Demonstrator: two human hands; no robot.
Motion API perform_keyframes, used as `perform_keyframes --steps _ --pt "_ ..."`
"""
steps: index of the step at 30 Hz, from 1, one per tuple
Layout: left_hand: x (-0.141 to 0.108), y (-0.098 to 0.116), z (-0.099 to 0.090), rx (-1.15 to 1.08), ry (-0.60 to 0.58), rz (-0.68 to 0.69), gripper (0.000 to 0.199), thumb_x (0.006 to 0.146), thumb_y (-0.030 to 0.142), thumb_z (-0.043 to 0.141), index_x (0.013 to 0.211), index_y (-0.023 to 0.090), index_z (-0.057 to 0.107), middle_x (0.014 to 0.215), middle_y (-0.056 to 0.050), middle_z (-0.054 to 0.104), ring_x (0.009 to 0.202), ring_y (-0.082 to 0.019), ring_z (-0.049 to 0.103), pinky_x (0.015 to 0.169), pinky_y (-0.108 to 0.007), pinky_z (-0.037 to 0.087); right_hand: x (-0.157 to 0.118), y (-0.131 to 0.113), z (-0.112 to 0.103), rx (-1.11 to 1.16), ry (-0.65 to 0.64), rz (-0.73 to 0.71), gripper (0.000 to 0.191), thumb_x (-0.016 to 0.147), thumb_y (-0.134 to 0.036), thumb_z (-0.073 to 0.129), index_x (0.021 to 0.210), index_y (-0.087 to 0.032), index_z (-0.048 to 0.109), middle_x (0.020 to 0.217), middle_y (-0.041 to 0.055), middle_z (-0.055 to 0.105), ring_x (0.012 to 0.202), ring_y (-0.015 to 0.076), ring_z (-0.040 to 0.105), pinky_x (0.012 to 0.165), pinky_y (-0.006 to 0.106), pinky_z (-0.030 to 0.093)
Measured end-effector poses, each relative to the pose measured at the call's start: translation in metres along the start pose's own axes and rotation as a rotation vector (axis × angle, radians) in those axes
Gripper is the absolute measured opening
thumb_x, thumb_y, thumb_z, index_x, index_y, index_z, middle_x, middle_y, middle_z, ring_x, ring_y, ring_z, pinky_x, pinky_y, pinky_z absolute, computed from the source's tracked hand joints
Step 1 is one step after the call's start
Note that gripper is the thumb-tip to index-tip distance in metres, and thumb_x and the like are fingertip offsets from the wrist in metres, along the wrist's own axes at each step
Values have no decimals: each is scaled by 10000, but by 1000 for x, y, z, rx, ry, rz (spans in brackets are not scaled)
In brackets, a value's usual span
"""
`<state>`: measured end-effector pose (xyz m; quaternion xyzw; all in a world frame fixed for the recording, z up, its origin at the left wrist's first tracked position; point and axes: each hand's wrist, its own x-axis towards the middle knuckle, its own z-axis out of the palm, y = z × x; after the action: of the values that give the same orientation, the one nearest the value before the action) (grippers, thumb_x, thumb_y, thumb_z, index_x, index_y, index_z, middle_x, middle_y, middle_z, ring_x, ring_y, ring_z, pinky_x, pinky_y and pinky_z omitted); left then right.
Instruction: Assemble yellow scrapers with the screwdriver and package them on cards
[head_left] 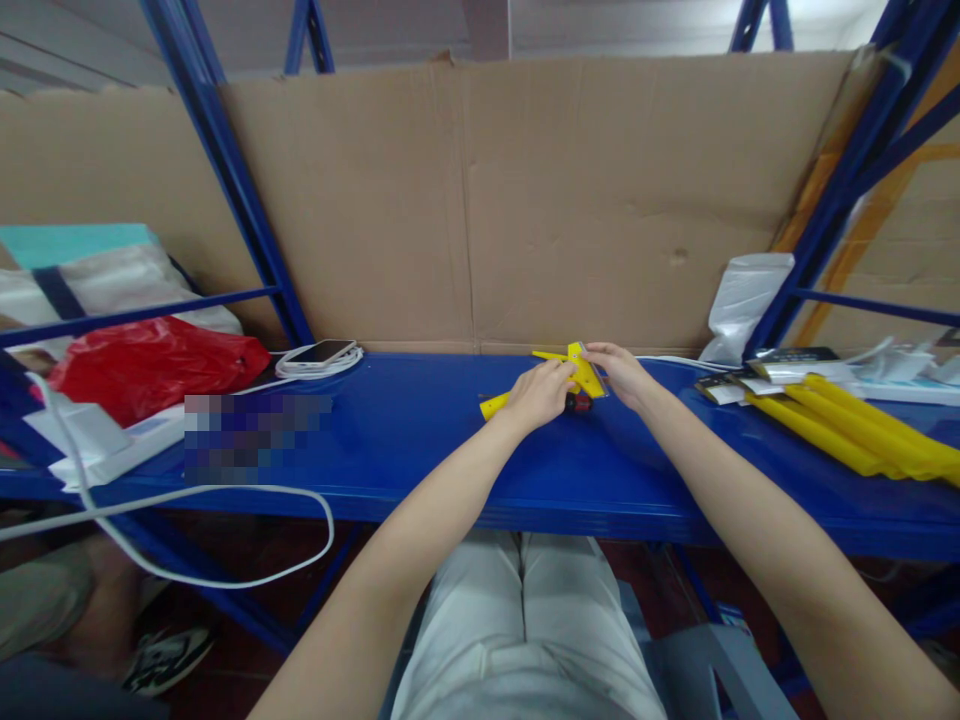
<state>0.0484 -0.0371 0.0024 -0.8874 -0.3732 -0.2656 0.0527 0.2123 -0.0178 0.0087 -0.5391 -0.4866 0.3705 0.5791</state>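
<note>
In the head view, the left hand is curled over a yellow piece near the middle of the blue worktop, gripping it, probably to steady it. The right hand has its fingertips at the piece's right edge; whether they pinch or merely touch, I cannot tell. Working from both sides likely keeps the piece from turning. A yellow end sticks out beyond the left wrist, and a red-and-black object lies just beside the left fingers.

Farther right, long yellow strips lie together, seemingly within reach of the right arm. A silvery bag leans on the rack post. To the left are a phone on its coiled white cable and a red bag. Cardboard stands behind, perhaps as a backstop.
</note>
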Motion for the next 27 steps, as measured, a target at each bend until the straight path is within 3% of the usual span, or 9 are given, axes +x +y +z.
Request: perform_keyframes --steps 6,12,19,23,27 --pt "3 -7 1 2 12 -78 291 917 192 427 1186 200 536 1224 -92 593 1116 -206 576 913 -322 471 -2 2 0 -91 -240 20 184 657 -320 735 659 -166 635 688 25 664 634 118 554 602 239 388" --pt "6 -13 8 -13 3 -111 462 931 235 421 1387 194 354 1364 -119 524 1174 -213 560 932 -330 464 -4 2 5 -69 -219 0 167 670 -270 740 629 -163 619 602 9 633 560 101 529 570 225 390" --pt "4 -18 9 52 -70 -106 539 939 276 412 1458 233 277 1283 -108 599 1128 -223 600 913 -345 470 -8 1 8 -104 -209 -19 204 656 -308 752 623 -158 618 617 16 640 542 93 511 548 222 385" --pt "5 -18 6 19 -45 -120 581 896 205 450 1458 220 304 1223 -120 635 1078 -231 624 898 -347 472 -7 -1 7 -45 -227 -69 270 691 -425 711 656 -173 618 716 37 662 687 140 587 662 257 454" --pt "7 -16 1 -49 -31 -167 593 872 195 483 1446 238 342 1190 -104 654 1069 -228 621 905 -341 462 9 3 -13 -36 -151 -100 358 816 -512 520 738 -180 627 921 81 689 925 189 617 794 315 485"
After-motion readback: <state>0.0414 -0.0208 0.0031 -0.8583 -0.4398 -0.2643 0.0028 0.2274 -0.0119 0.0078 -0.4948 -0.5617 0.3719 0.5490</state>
